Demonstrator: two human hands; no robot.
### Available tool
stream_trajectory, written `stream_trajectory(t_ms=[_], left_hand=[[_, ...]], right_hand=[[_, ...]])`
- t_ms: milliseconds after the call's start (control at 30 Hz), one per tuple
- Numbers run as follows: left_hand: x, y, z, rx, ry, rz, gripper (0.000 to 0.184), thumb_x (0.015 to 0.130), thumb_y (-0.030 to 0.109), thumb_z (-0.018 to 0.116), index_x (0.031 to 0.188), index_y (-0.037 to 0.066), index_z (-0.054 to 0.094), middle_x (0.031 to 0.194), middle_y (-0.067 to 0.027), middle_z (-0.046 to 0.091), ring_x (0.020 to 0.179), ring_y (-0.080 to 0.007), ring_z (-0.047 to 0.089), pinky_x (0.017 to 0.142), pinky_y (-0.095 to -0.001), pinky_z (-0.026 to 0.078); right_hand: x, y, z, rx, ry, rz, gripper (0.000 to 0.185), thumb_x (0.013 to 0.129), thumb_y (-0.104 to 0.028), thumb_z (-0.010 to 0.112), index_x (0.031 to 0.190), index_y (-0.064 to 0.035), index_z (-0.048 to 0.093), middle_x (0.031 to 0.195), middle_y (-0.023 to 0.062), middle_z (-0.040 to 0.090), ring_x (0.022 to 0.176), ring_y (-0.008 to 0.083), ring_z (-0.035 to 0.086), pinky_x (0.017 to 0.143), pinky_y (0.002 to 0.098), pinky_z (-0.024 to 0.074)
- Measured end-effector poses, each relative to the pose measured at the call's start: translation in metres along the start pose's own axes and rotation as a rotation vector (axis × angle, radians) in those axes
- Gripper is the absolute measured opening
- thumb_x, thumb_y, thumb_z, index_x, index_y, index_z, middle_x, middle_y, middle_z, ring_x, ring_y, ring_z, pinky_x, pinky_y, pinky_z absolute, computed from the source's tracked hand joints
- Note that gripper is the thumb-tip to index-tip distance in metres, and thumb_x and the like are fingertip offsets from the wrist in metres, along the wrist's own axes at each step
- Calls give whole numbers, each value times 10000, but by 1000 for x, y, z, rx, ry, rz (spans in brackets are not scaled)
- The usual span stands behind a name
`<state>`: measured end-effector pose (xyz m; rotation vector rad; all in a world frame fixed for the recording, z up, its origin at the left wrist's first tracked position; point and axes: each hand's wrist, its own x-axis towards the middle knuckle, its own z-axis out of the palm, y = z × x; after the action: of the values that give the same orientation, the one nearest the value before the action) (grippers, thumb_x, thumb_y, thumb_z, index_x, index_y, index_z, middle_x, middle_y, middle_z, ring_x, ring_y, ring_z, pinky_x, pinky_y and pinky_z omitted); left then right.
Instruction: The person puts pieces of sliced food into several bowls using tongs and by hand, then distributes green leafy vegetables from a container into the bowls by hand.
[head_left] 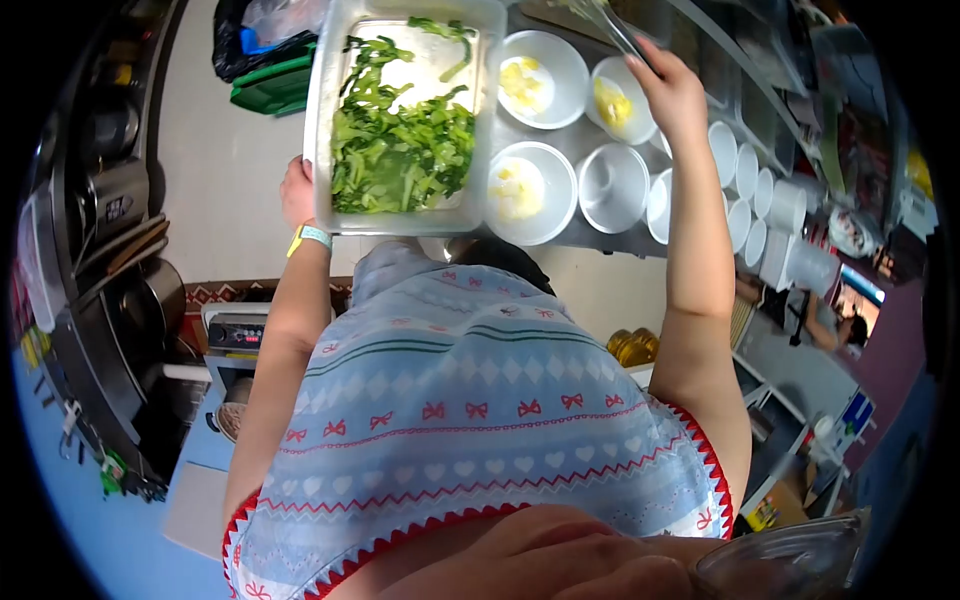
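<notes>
A clear plastic tub (492, 120) of chopped leafy greens (405, 160) stands in front of me, the greens gathered mostly in its near half. My left hand (297, 192) grips the tub's left wall near the closest corner; some fingers are hidden behind it. My right hand (672, 92) is closed around metal tongs (625, 32), reaching over the bowls. The tips are cut off at the top edge, with pale yellowish bits near them. White bowls (562, 205) sit right of the tub; several hold yellow-white food (520, 82), and the near middle bowl (612, 188) shows none.
More white bowls (740, 170) run along the counter to the right. A green bin (275, 85) with a black bag is at upper left. Pots and a control panel (238, 335) are on the left. Another person (820, 325) is at far right.
</notes>
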<state>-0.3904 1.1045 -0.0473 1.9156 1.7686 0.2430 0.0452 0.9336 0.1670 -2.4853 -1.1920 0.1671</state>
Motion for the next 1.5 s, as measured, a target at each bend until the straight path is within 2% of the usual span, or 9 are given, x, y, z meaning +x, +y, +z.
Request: stream_trajectory(t_ms=[167, 333, 400, 500, 733, 900, 1200, 1367, 1500], left_hand=[[10, -1, 1, -69, -21, 31, 448, 928, 436, 485, 1197, 98, 605, 1092, -226, 662, 1039, -433, 596, 888, -516, 452], [30, -27, 9, 6, 17, 11, 428, 918, 396, 500, 1205, 93, 595, 1098, -237, 658, 1052, -446, 587, 884, -517, 456], [50, -59, 22, 99, 104, 37, 456, 976, 424, 379, 1201, 112, 624, 1069, -230, 667, 1000, -438, 622, 860, -529, 484], [67, -74, 22, 150, 120, 68, 494, 979, 457, 355, 1177, 111, 648, 1081, -211, 671, 1004, -423, 628, 858, -507, 490], [82, -87, 19, 229, 100, 29, 524, 1000, 457, 315, 1288, 105, 574, 1216, -157, 642, 1139, -335, 589, 1042, -446, 374], [84, -103, 25, 186, 187, 129, 432, 967, 374, 404, 1205, 84, 617, 1103, -216, 661, 1031, -431, 604, 902, -499, 474], [59, -62, 6, 179, 87, -61, 399, 952, 382, 455, 1239, 146, 599, 1134, -191, 656, 1100, -409, 572, 933, -480, 464], [48, -45, -3, 126, 72, -34, 343, 936, 350, 476, 1199, 174, 608, 1127, -181, 658, 1083, -409, 577, 914, -487, 465], [42, -42, -4, 100, 133, 52, 462, 972, 421, 376, 1083, 73, 659, 1070, -214, 662, 1030, -441, 591, 882, -509, 466]], right_hand=[[-126, 54, -56, 95, 57, 175, 352, 875, -199, 705, 1200, -71, 670, 992, 115, 687, 891, 185, 649, 804, 276, 477], [-218, 65, -27, 93, 90, 394, 372, 861, -254, 720, 1200, -107, 677, 1034, 57, 691, 859, 173, 659, 760, 289, 497], [-225, 49, -11, -147, -125, 516, 426, 866, -378, 689, 1245, -187, 655, 1154, 21, 666, 871, 205, 673, 747, 331, 526], [-232, 54, 14, -293, -138, 489, 432, 872, -414, 665, 1253, -210, 649, 1176, 19, 655, 863, 223, 673, 750, 344, 530], [-211, 54, 1, -209, -188, 513, 355, 900, -357, 630, 1227, -222, 666, 1127, 9, 668, 920, 246, 666, 745, 371, 532], [-192, 55, 4, -435, -537, 307, 311, 904, -338, 610, 1181, -215, 678, 1041, 38, 662, 892, 257, 666, 721, 402, 530], [-173, 55, 11, -468, -523, 332, 361, 902, -365, 618, 1233, -226, 653, 1075, 44, 664, 958, 251, 662, 778, 397, 532], [-117, 58, -20, -321, -234, 360, 419, 889, -418, 623, 1270, -244, 642, 1115, 57, 679, 1019, 258, 655, 835, 386, 515], [-48, 56, 7, -407, -290, 352, 432, 890, -437, 602, 1278, -250, 639, 1163, 65, 676, 1071, 263, 645, 869, 402, 510]])
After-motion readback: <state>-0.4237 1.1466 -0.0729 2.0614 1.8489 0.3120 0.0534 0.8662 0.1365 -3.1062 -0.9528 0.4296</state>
